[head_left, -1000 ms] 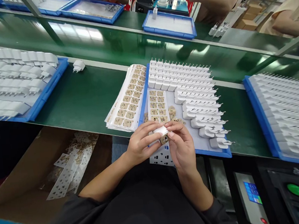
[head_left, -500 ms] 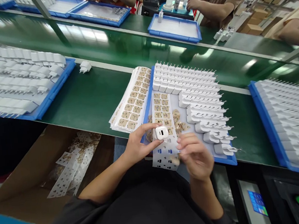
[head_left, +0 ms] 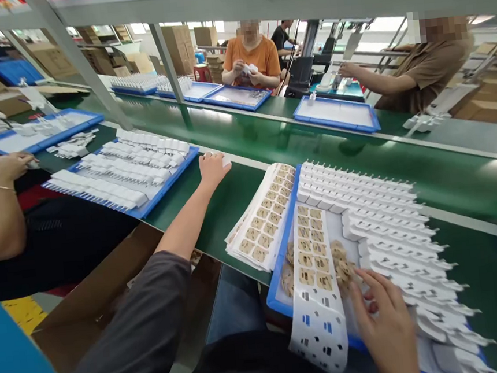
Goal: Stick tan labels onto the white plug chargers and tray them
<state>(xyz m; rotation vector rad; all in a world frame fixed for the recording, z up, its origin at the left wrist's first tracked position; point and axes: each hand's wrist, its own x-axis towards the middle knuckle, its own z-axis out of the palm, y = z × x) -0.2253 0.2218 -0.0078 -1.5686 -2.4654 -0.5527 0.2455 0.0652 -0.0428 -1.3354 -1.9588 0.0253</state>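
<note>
My left hand [head_left: 213,167] is stretched out over the green bench beside the left tray. Its fingers are closed round a white plug charger [head_left: 226,161], of which only a small part shows. My right hand [head_left: 386,319] is over the right blue tray [head_left: 280,305], fingers bent and apart, by a heap of loose beige sticker pieces [head_left: 343,262]. Left of it, a sheet of beige stickers [head_left: 313,244] lies across the tray, its peeled lower end hanging over the front edge. Rows of white chargers [head_left: 376,210] fill the tray's right side.
A stack of sticker sheets [head_left: 264,217] lies against the right tray's left side. Another blue tray [head_left: 168,185] of chargers stands to the left. A co-worker's hand [head_left: 7,167] is at far left. Below the bench is an open cardboard box [head_left: 83,334]. Co-workers sit across the bench.
My left hand has gone from above the sticker sheet out to the left with the charger. My right hand has moved down to the loose pieces. The view has swung left and up.
</note>
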